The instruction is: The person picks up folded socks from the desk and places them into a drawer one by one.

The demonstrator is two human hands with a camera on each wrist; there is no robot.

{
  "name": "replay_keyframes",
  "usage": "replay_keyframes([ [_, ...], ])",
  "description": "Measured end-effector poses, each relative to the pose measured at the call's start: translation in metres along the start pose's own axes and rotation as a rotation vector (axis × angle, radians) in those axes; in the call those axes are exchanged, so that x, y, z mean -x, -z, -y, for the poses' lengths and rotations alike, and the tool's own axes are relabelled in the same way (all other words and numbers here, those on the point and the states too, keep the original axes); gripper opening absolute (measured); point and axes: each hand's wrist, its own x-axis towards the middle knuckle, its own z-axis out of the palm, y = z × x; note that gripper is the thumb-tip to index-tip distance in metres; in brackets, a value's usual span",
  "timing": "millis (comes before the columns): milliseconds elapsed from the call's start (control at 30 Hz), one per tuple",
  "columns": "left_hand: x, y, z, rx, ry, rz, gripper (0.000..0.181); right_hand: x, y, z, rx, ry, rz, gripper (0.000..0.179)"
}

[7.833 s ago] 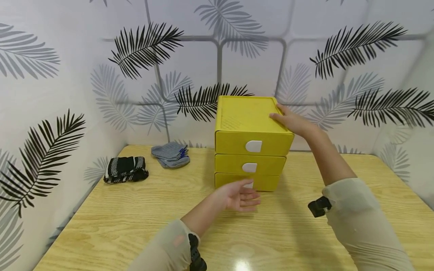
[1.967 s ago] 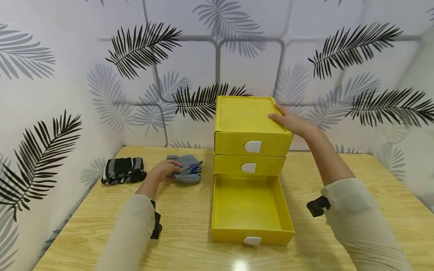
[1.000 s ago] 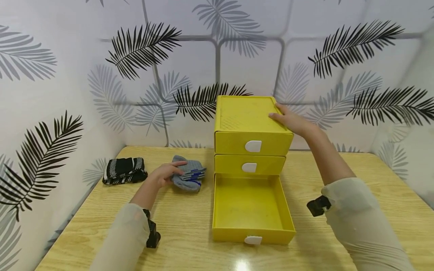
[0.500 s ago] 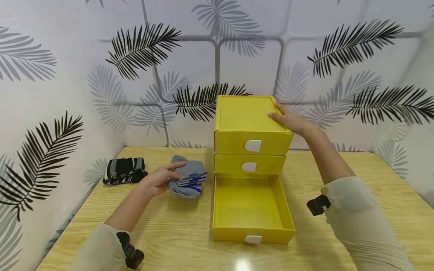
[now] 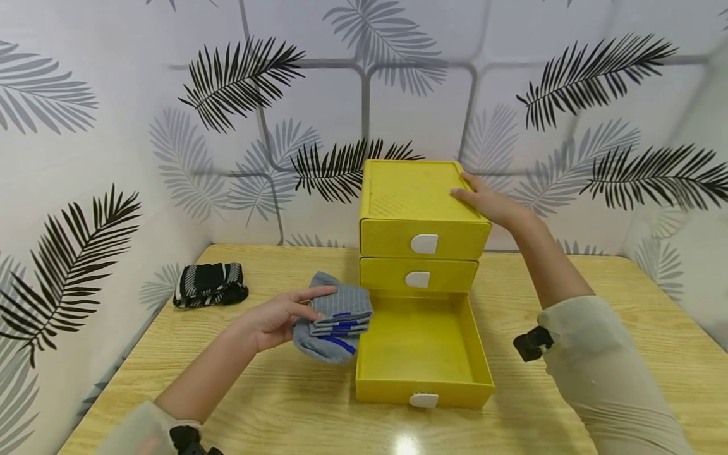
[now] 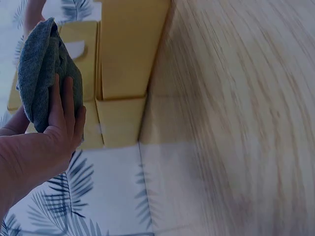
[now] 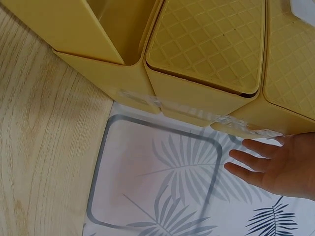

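My left hand holds a folded bundle of grey socks with blue marks between thumb and fingers. The bundle is raised, and its right end overlaps the left wall of the pulled-out bottom drawer in the head view. Ribbed fabric of the socks shows in the left wrist view, with fingers along one side. My right hand rests on the top right edge of the yellow drawer unit. Its fingers look straight in the right wrist view. Nothing lies inside the bottom drawer.
A folded black-and-white checked cloth lies at the back left of the wooden table. The upper two drawers, with white handles, are closed. A leaf-patterned wall covering stands right behind the unit.
The bottom drawer has come out. My left hand has gone from its handle to the socks, gripped them, and brought them right and nearer to the drawer. The right hand has stayed put.
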Motion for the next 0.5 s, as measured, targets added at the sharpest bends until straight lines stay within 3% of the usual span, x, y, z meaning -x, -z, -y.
replay_keyframes([
  [233,-0.006,-0.03,-0.001,0.012,0.03,0.043,0.058,-0.001,0.0,-0.001,-0.006,0.001,0.0,0.071],
  [500,-0.022,-0.056,0.008,0.051,0.059,0.049,0.055,0.001,0.0,0.001,0.005,-0.008,-0.007,0.071],
])
